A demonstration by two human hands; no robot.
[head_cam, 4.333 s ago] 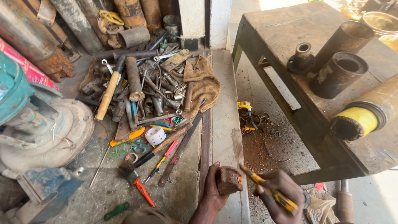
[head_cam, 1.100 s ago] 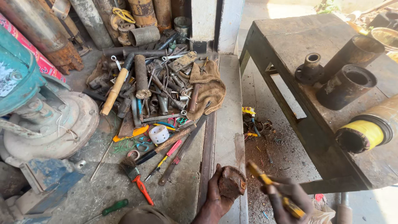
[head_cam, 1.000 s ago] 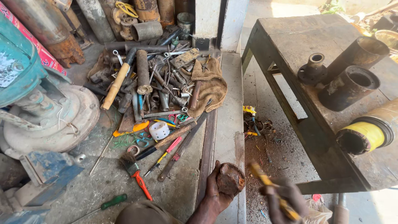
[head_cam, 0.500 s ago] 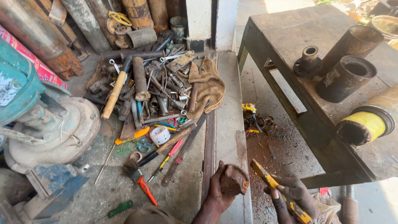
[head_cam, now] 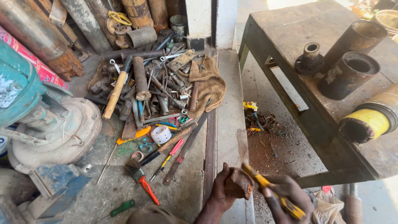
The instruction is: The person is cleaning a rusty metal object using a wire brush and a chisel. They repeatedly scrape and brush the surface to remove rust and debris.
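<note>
My left hand (head_cam: pixel 226 186) grips a rusty brown metal lump (head_cam: pixel 239 183) low over the concrete ledge (head_cam: pixel 229 120), while my right hand (head_cam: pixel 288 195) closes around a yellow-handled tool (head_cam: pixel 269 188) whose tip touches the lump, with the heap of hand tools (head_cam: pixel 153 91) lying well apart.

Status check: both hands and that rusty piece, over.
Left hand gripping rusty metal block. Right hand holding yellow-handled tool, tip at the block. Tool pile lies clear to the left.
</note>
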